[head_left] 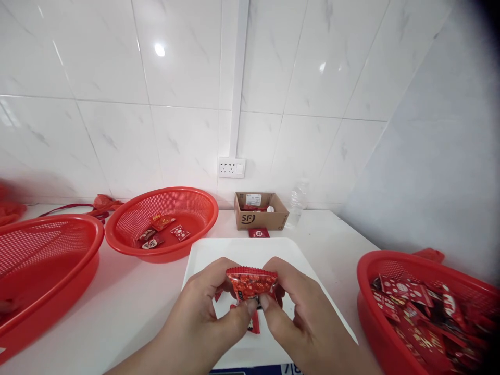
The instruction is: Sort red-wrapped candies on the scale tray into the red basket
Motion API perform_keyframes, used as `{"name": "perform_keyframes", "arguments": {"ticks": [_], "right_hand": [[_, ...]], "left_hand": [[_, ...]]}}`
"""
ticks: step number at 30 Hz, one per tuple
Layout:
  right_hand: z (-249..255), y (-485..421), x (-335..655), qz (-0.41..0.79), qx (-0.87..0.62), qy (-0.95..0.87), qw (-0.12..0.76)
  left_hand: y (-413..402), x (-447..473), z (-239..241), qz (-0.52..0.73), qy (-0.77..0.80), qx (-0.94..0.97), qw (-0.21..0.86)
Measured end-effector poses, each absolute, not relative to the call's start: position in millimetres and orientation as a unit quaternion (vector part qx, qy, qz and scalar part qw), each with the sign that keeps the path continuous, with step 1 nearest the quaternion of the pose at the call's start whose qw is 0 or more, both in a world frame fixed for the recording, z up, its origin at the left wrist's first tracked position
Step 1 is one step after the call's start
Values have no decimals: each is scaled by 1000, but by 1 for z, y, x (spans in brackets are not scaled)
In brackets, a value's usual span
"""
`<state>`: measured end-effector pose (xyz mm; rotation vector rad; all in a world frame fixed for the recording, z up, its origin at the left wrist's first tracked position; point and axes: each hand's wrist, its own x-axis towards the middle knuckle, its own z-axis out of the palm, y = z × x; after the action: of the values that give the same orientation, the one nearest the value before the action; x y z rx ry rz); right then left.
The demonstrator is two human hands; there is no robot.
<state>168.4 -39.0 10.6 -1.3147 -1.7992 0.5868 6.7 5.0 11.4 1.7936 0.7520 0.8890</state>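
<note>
Both of my hands hold a small red candy packet [250,284] above a white tray [203,255]. My left hand [207,312] pinches its left side and my right hand [297,312] pinches its right side, thumbs meeting under the packet. Another red packet [254,323] lies on the tray just below my thumbs, partly hidden.
A red mesh basket [164,221] with a few packets stands behind the tray to the left. A second red basket [42,271] is at far left. A third red basket [425,307], full of red packets, is at right. A small cardboard box [260,211] and a clear bottle [296,204] stand by the wall.
</note>
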Motion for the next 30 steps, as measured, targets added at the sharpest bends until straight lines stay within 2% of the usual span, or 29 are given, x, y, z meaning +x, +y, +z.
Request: {"name": "perform_keyframes", "arguments": {"ticks": [8, 15, 19, 25, 30], "right_hand": [[9, -36, 168, 205, -495, -715, 448], [7, -37, 169, 229, -489, -713, 447], [4, -35, 170, 295, -486, -681, 461], [8, -35, 170, 367, -450, -666, 468], [8, -35, 169, 321, -450, -686, 473]], "left_hand": [[4, 4, 12, 357, 282, 739, 496], [7, 3, 8, 354, 217, 699, 582], [10, 1, 5, 366, 198, 667, 619], [12, 2, 2, 456, 182, 569, 660], [12, 3, 2, 392, 157, 590, 688]]}}
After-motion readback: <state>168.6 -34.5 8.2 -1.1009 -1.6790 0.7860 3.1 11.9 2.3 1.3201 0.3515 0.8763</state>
